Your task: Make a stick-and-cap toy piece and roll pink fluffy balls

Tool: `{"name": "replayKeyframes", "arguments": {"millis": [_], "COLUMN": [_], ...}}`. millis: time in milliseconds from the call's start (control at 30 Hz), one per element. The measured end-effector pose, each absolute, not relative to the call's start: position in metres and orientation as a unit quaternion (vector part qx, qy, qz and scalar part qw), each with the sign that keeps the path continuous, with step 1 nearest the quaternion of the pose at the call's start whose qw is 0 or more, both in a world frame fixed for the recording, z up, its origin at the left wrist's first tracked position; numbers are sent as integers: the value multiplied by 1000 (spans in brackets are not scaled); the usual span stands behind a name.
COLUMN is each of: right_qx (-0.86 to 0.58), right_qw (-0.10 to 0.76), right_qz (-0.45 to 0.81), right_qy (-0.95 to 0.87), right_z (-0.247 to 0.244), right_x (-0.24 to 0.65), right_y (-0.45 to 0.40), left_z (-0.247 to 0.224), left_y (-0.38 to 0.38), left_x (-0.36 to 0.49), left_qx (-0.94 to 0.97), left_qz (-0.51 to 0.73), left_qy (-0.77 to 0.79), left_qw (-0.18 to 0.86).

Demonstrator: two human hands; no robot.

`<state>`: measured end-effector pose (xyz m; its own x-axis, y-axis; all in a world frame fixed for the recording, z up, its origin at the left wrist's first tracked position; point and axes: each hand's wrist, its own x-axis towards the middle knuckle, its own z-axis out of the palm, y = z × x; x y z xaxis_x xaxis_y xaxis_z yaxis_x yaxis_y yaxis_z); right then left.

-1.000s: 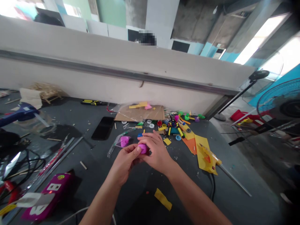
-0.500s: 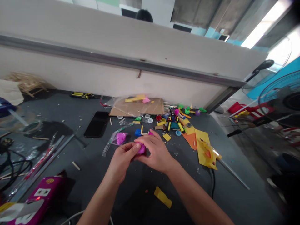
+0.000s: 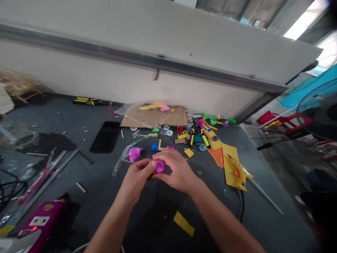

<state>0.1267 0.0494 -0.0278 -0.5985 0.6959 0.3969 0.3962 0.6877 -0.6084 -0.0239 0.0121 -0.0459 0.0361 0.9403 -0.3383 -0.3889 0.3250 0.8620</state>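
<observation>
A ball of magenta modelling clay [image 3: 160, 166] sits pressed between my left hand [image 3: 138, 181] and my right hand [image 3: 177, 171], just above the dark tabletop [image 3: 155, 218]. My left thumb rests on its near side, and my right fingers curve over its top. Just beyond my left hand lies a clear plastic bag [image 3: 127, 157] holding a lump of pink clay [image 3: 134, 154]. A blue block [image 3: 155, 147] stands just past my fingertips. A yellow paper strip [image 3: 183, 224] lies below my hands.
Scattered bottle caps and small craft pieces [image 3: 196, 135] lie beyond my hands, with cardboard [image 3: 152, 117] behind. Yellow and orange sheets [image 3: 231, 167] lie right. A black phone [image 3: 106, 137] lies left. A magenta box [image 3: 43, 219] sits front left. A low wall backs the table.
The whole view has shifted, with the wall and table sitting higher in the picture. Both hands still enclose the magenta clay, and more of its top shows between them.
</observation>
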Motion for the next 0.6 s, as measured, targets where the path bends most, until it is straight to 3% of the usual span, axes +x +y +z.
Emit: {"name": "replayKeyframes", "arguments": {"millis": [433,600], "right_qx": [-321,-312], "right_qw": [409,401], "right_qz": [324,348], "right_qy": [-790,-788], "right_z": [-25,-24], "right_x": [130,133], "right_y": [41,37], "left_z": [-40,-41], "left_y": [4,1], "left_x": [-16,-10], "left_qx": [207,176], "left_qz": [526,515], "left_qy": [383,350], "left_qw": [730,762]}}
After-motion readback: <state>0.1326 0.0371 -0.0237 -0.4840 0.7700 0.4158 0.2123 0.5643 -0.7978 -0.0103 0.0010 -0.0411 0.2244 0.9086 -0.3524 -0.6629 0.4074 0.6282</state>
